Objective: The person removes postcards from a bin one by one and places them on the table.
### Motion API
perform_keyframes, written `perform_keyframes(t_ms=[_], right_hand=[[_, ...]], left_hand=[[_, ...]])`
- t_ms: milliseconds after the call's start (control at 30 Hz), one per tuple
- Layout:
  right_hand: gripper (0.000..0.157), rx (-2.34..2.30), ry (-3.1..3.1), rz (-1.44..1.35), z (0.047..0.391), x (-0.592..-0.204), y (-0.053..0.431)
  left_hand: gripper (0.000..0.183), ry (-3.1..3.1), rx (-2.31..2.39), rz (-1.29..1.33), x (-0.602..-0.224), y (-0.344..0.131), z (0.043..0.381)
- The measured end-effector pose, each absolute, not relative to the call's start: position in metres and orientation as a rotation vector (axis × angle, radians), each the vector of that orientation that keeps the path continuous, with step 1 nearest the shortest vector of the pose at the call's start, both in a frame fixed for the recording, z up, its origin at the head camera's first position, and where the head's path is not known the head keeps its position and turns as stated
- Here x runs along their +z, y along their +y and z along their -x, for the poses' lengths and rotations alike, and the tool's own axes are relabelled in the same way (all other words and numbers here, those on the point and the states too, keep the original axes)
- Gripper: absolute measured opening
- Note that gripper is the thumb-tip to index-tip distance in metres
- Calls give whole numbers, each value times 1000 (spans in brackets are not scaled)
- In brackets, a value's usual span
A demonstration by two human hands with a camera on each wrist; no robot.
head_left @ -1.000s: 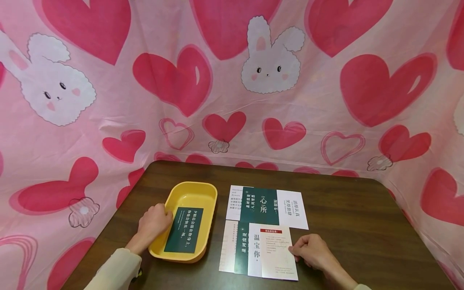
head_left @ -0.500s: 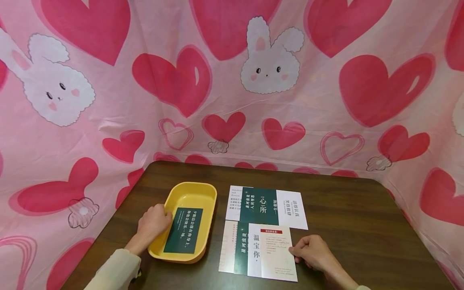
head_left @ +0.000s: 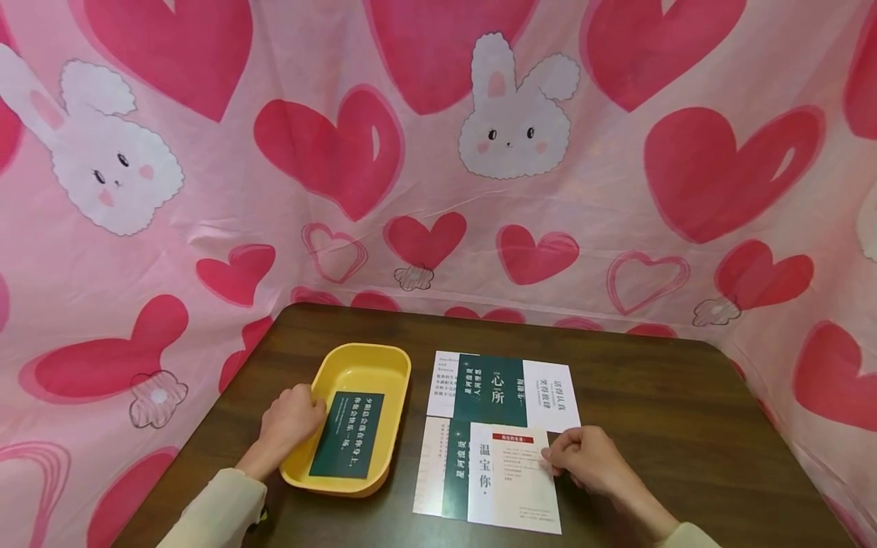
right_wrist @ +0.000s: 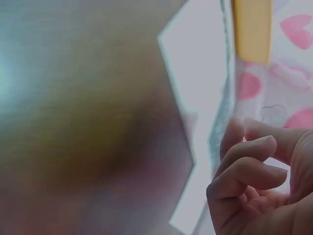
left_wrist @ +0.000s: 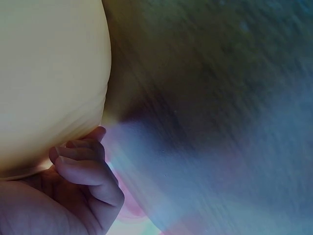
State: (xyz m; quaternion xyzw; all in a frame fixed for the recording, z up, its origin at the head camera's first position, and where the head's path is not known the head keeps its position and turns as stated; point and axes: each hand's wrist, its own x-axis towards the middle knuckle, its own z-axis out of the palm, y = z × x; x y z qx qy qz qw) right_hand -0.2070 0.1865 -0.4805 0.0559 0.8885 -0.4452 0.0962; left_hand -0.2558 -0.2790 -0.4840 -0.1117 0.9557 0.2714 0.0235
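Note:
My left hand [head_left: 293, 418] grips the left rim of a yellow plastic tray [head_left: 373, 358], fingers curled over its edge. A dark green card [head_left: 346, 434] with white lettering lies in the tray. At the right, my right hand [head_left: 592, 460] pinches the right edge of a pale card [head_left: 524, 487] with a red header. That card is the rightmost of a lower overlapping row with a green card [head_left: 457, 472] and other pale ones. Above it lies a second row, with a green card [head_left: 493, 390] between white cards [head_left: 551, 396]. In the right wrist view, thumb and fingertip [right_wrist: 237, 125] meet close to the white card edge.
The dark brown wooden table [head_left: 658, 396] carries everything. A pink cloth [head_left: 425, 183] printed with hearts and rabbits hangs round its back and sides.
My right hand has shifted slightly up and left along the edge of the red-headed card. The left hand and the tray stay in place.

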Motion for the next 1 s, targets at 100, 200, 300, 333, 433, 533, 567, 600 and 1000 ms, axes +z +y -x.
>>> perform_keyframes(t_ms=[100,200,300,333,433,533,567,600,1000], right_hand=[[13,-1373,2626,-92,216,-465,171],[14,-1422,2590,-15,223,-449,150],[25,-1453,2542,91,229,-435,127],[30,-1457,2532,132,230,-430,119],[40,-1456,2512,228,236,-419,95],[45,-1435,2491,303,244,-408,70],[46,-1430,2476,321,247,-405,62],[47,-1422,2463,341,250,-402,53],[73,-1360,2283,300,259,-391,-42]], left_hand=[[22,2959,839,349,-484,-279,256],[21,2963,839,357,-484,-280,256],[21,2957,839,364,-486,-280,256],[21,2956,839,365,-486,-280,256],[21,2951,845,368,-488,-280,256],[21,2950,853,374,-489,-280,257],[22,2948,855,376,-488,-279,257],[22,2946,853,379,-488,-279,257],[22,2940,841,371,-484,-277,258]])
